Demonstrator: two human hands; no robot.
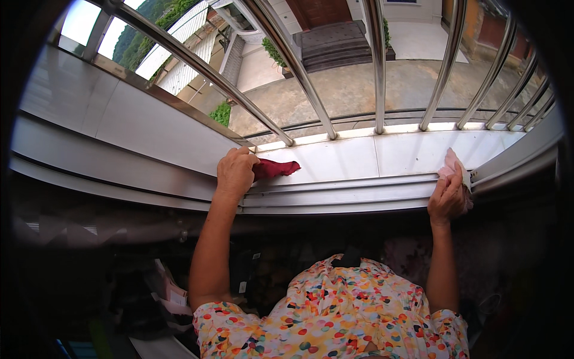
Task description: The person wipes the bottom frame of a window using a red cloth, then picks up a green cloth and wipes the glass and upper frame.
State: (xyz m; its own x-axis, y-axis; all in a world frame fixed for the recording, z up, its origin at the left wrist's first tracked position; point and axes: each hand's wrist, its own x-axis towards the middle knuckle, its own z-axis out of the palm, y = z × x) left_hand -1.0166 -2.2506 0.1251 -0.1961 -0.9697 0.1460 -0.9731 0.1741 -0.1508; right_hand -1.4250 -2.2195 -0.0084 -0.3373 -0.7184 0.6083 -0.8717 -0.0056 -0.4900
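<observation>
A dark red cloth (pixel 277 168) is gripped in my left hand (pixel 236 172), its loose end trailing right over the white tiled window sill (pixel 341 157). That hand is at the sill's left corner, beside the frame. On the far right, my right hand (pixel 450 195) holds a pale pink cloth (pixel 452 162), one tip of which points up over the sill. This hand is close to the right window panel's edge. Between the two hands runs the metal sliding-window track (pixel 341 192), with several parallel grooves.
Vertical metal bars (pixel 379 80) stand along the sill's outer edge. A sliding window frame (pixel 515 157) borders the right side; light panelling (pixel 112 112) borders the left. Papers (pixel 172 291) and other items lie in the dark area below left. Outside are a paved yard (pixel 341 94) and steps (pixel 334 45).
</observation>
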